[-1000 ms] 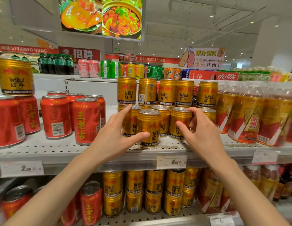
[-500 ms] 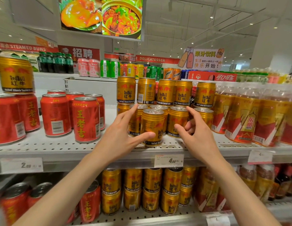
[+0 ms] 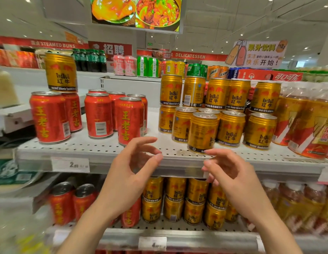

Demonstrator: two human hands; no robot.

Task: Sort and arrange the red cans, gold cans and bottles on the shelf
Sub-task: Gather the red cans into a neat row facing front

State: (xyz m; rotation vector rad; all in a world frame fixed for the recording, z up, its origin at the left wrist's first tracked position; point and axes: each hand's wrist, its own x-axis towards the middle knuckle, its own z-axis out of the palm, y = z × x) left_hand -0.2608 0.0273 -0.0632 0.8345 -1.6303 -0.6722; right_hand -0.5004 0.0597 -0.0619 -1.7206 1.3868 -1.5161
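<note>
Supermarket shelving fills our view, drinks in rows.

On the white perforated shelf (image 3: 97, 153) one stray gold can (image 3: 60, 72) sits atop the red cans (image 3: 49, 117), well apart from the gold stack (image 3: 214, 114); bottles (image 3: 306, 123) stand rightmost. Our left hand (image 3: 133, 173) and right hand (image 3: 231, 173) hover empty, fingers loosely curled. We judge cans rigid, smooth, fairly heavy: grip around the ribbed body.

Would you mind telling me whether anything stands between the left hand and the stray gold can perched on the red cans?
Yes. The gold can sits atop two red cans at far left; more red cans stand between it and the left hand, which must reach over or around them.
</note>
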